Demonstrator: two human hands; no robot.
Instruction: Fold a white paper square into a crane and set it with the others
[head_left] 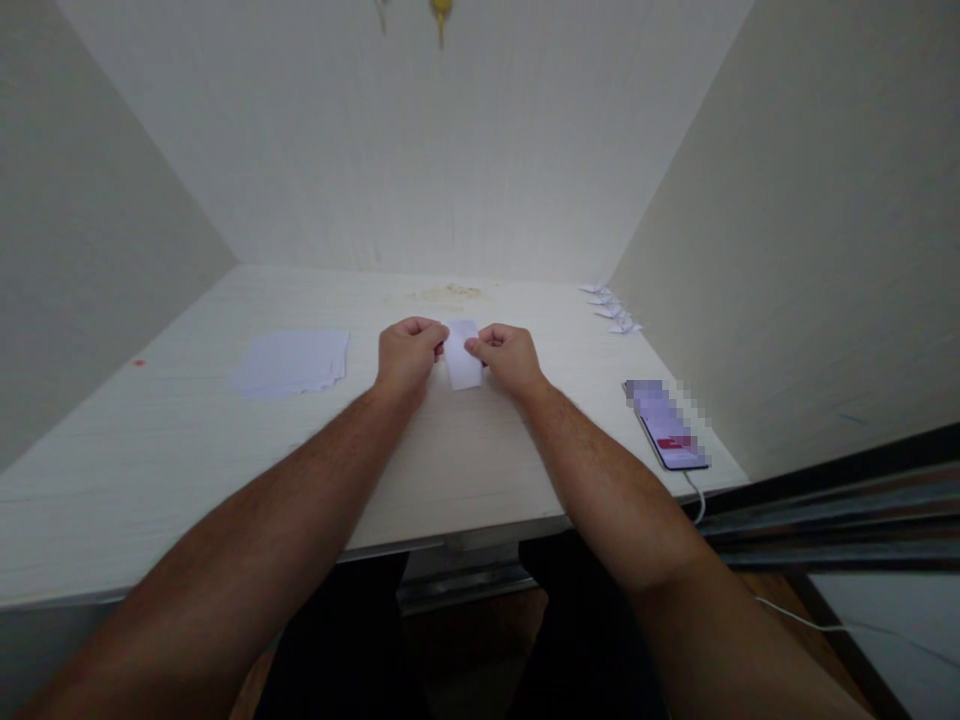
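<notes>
A plain home desk nook: pale wooden desk (187,440) between bare walls, charging phone (667,425) lying on it.

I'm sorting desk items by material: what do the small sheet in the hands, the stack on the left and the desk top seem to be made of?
The small sheet, pinched by the left hand and right hand, looks like thin matte white paper, folded narrow. The stack looks like the same paper: flat, with offset edges. The desk top appears to be pale wood-grain laminate, though faint streaks alone cannot rule out real wood.
</notes>
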